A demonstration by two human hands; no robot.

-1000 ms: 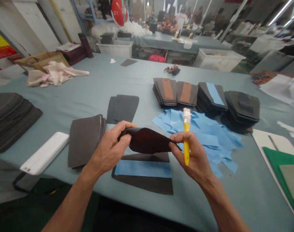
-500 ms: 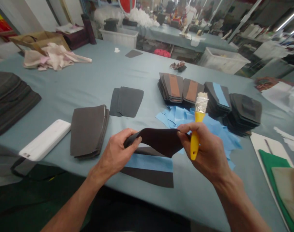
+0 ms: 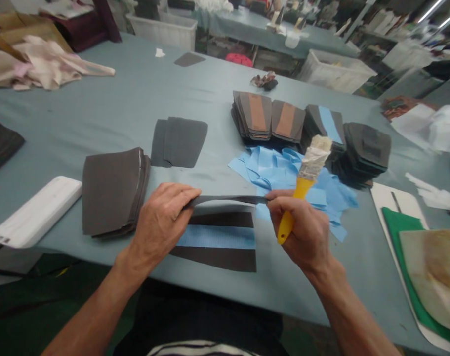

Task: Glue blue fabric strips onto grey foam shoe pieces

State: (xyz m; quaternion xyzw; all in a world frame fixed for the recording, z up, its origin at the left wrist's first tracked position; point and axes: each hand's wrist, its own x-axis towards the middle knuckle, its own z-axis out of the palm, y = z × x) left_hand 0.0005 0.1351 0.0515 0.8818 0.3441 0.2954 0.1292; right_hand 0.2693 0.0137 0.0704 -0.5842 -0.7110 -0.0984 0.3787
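From here I see my left fingers [image 3: 187, 194] and right fingers [image 3: 274, 197] pinching a dark panel [image 3: 230, 199], the right also gripping a brush [image 3: 302, 185].

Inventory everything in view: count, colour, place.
Held panel: one, dark, centre.
Paintbrush: one, yellow handle, centre right.
Panel with blue strip: one, dark, near edge.
Blue strips: many, heaped, centre right.
Panel stacks: six, dark, four right, two left.
Loose panels: three, dark grey, two centre, one far.
Case: one, white, left.
Cloth heap: one, pale, far left.
Bins: two, white, beyond the table.
Green sheet: one, on a white board, right.
Table: one, blue-grey, underneath.
Farther items: too blurred.
Left hand: one, bare, on held panel.
Right hand: one, bare, on panel and paintbrush.
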